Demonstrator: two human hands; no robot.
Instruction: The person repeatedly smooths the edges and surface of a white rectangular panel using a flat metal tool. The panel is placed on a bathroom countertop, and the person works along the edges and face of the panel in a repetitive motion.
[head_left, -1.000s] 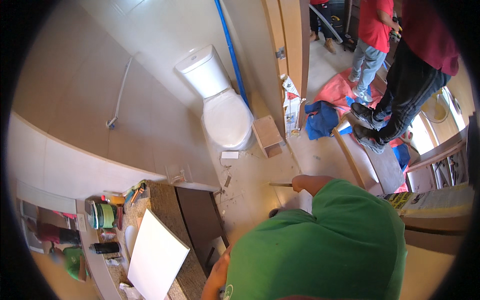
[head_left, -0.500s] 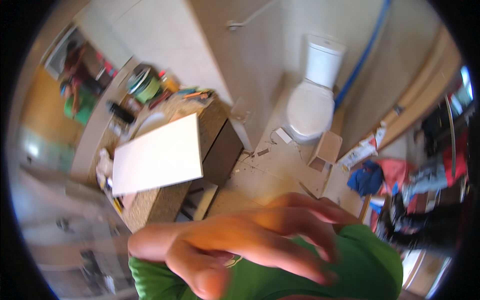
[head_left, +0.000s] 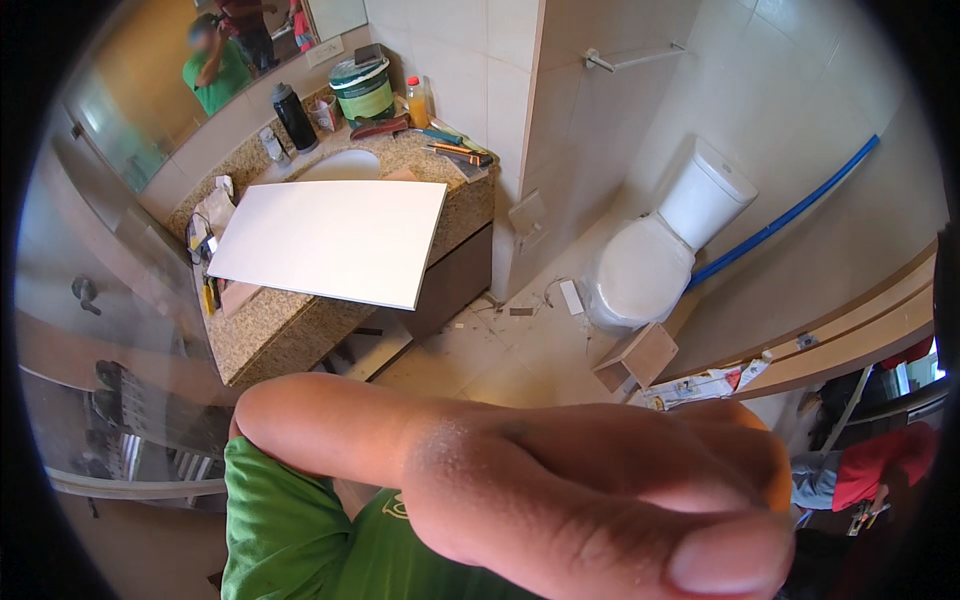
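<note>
My left hand (head_left: 590,480) is raised very close to the camera, its forearm coming across from the left out of a green sleeve (head_left: 280,510). The thumb points to the right, and the other fingers bend away behind it, partly hidden. I see nothing held in it. My right hand is not in view. Beyond the hand, a flat white panel (head_left: 330,240) lies across the granite counter (head_left: 270,340), covering part of the sink basin (head_left: 345,165). Its right corner sticks out past the counter's front edge.
A green bucket (head_left: 362,95), a black bottle (head_left: 294,120), an orange-filled bottle (head_left: 417,102) and hand tools (head_left: 455,150) crowd the counter's back. A toilet (head_left: 640,270), an open box (head_left: 637,358) and debris stand on the floor. A blue pipe (head_left: 790,215) leans behind. Another person in red (head_left: 885,465) is at right.
The view has swung, so the counter and toilet sit differently. My left hand has come nearer the camera, and its fingers, spread apart before, are now more bent and closer together.
</note>
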